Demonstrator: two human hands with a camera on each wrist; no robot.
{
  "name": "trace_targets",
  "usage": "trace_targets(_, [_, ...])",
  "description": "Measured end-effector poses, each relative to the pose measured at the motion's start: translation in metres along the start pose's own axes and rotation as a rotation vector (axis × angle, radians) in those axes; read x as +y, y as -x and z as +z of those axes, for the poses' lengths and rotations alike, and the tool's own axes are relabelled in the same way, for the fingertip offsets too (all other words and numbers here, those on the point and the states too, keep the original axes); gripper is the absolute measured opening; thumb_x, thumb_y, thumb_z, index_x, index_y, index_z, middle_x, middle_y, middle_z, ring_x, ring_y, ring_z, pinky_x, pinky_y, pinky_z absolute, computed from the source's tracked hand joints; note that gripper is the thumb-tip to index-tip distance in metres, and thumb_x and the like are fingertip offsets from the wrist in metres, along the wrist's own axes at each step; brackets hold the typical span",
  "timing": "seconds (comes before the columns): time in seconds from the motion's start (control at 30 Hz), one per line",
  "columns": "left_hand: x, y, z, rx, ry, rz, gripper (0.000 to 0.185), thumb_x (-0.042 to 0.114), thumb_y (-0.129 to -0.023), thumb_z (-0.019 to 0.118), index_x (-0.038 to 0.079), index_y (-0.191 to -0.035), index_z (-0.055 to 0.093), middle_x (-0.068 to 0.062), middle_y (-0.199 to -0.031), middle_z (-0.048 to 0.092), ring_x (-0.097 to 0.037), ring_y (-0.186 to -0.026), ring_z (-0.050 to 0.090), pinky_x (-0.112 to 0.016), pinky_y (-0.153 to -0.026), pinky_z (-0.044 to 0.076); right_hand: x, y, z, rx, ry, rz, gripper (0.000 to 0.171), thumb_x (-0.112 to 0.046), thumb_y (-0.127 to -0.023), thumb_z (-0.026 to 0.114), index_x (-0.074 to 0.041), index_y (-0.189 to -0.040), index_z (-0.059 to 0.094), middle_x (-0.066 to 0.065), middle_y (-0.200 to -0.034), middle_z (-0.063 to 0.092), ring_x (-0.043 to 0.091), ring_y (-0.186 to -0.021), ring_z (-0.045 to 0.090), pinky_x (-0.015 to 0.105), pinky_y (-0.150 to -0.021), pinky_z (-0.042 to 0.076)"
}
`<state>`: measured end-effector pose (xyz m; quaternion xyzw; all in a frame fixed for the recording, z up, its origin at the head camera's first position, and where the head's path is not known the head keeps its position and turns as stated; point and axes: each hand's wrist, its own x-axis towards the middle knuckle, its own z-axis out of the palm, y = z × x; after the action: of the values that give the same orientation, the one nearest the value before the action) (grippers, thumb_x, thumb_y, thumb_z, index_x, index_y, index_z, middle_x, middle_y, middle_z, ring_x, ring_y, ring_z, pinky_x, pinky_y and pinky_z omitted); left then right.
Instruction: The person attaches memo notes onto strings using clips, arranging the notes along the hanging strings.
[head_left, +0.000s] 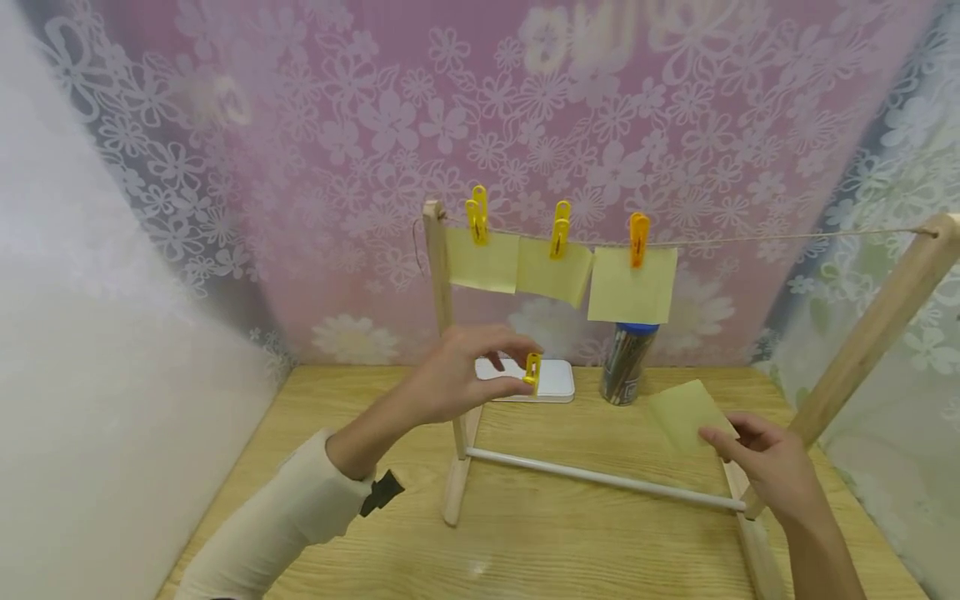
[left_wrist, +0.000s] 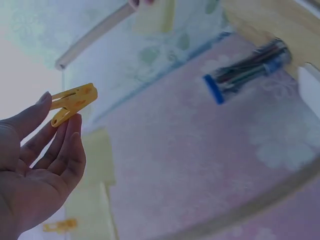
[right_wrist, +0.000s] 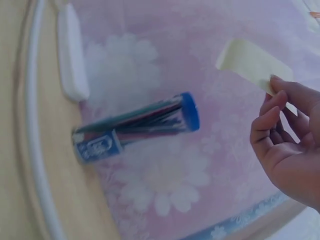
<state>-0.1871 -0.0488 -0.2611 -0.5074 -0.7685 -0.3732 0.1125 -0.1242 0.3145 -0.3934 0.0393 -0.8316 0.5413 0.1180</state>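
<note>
Left hand (head_left: 457, 375) pinches a yellow peg (head_left: 532, 368) by the rack's left post (head_left: 442, 283), long axis upright. Right hand (head_left: 772, 467) pinches a note (head_left: 686, 412) low, pointing up-left, above the table (head_left: 525, 533).

We seem to be in a small staged craft corner rather than a lived-in room. A wooden table (head_left: 525, 542) is boxed in by hung floral plastic sheeting (head_left: 337, 125), pink behind and pale at the sides. On it stands a little wooden drying frame (head_left: 442, 350) with a string (head_left: 787, 237) carrying pegged yellow notes (head_left: 632, 286), beside a blue-lidded pen tube (head_left: 625, 362) and a white case (head_left: 555, 382).
</note>
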Motion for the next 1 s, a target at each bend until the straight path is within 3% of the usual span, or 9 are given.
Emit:
trace_targets(0.1, [0.015,-0.021,-0.001,0.005,0.003,0.045,0.033,0.015,-0.073,0.072,0.007,-0.103,0.062,0.001,-0.095,0.064,0.002,-0.080,0.057,-0.016,-0.070,0.046,-0.007,-0.007,0.003,0.045,-0.198,-0.100,0.011,-0.002,-0.084,0.057,0.008,-0.089,0.058,0.001,-0.064,0.051,0.014,-0.055,0.032,0.024,-0.051,0.032])
trace_targets(0.2, [0.033,-0.040,-0.004,-0.011,0.011,0.032,0.031,0.015,-0.075,0.070,0.006,-0.103,0.062,0.000,-0.096,0.064,0.002,-0.081,0.057,-0.014,-0.072,0.045,-0.014,-0.014,0.007,0.045,-0.423,-0.186,0.008,0.009,-0.083,0.053,0.011,-0.089,0.057,0.004,-0.064,0.052,0.014,-0.054,0.036,0.021,-0.053,0.035])
trace_targets(0.33, [0.054,-0.066,-0.008,-0.043,0.062,-0.010,0.031,0.015,-0.074,0.071,0.004,-0.102,0.061,0.000,-0.096,0.063,0.001,-0.083,0.057,-0.014,-0.074,0.044,-0.022,-0.025,0.009,-0.027,-0.680,-0.351,0.017,0.019,-0.083,0.041,0.014,-0.092,0.055,0.009,-0.070,0.053,0.019,-0.069,0.045,0.022,-0.066,0.041])
trace_targets(0.43, [0.067,-0.088,-0.010,-0.052,0.084,-0.070,0.034,0.016,-0.072,0.073,0.005,-0.102,0.060,0.001,-0.095,0.063,0.002,-0.082,0.056,-0.012,-0.073,0.043,-0.026,-0.034,0.008,-0.099,-0.867,-0.513,0.024,0.025,-0.083,0.032,0.020,-0.096,0.051,0.017,-0.079,0.057,0.023,-0.071,0.045,0.026,-0.068,0.040])
trace_targets(0.5, [0.072,-0.103,-0.010,-0.046,0.120,-0.111,0.035,0.015,-0.071,0.073,0.004,-0.102,0.060,0.001,-0.094,0.063,0.002,-0.081,0.057,-0.012,-0.072,0.043,-0.028,-0.039,0.007,-0.116,-0.966,-0.560,0.026,0.027,-0.082,0.029,0.023,-0.098,0.049,0.020,-0.085,0.057,0.024,-0.070,0.046,0.027,-0.067,0.040])
trace_targets(0.67, [0.076,-0.134,-0.008,-0.018,0.141,-0.174,0.031,0.014,-0.071,0.072,0.005,-0.098,0.060,0.002,-0.090,0.063,0.004,-0.078,0.058,-0.010,-0.071,0.042,-0.036,-0.046,0.005,-0.029,-1.066,-0.499,0.025,0.025,-0.082,0.032,0.021,-0.097,0.052,0.019,-0.086,0.059,0.024,-0.068,0.048,0.028,-0.063,0.042])
trace_targets(0.83, [0.077,-0.157,-0.006,-0.025,0.093,-0.166,0.025,0.015,-0.072,0.070,0.005,-0.093,0.059,0.003,-0.087,0.062,0.004,-0.077,0.057,-0.007,-0.071,0.040,-0.042,-0.051,0.002,-0.011,-1.144,-0.499,0.025,0.025,-0.083,0.031,0.022,-0.096,0.052,0.020,-0.083,0.058,0.025,-0.068,0.049,0.029,-0.063,0.043])
trace_targets(1.0, [0.081,-0.171,-0.005,-0.011,0.080,-0.163,0.021,0.013,-0.072,0.070,0.004,-0.088,0.060,0.002,-0.084,0.063,0.001,-0.074,0.058,-0.007,-0.070,0.040,-0.046,-0.057,-0.001,0.028,-1.177,-0.493,0.023,0.024,-0.082,0.034,0.021,-0.095,0.052,0.019,-0.080,0.058,0.025,-0.066,0.050,0.029,-0.062,0.044])
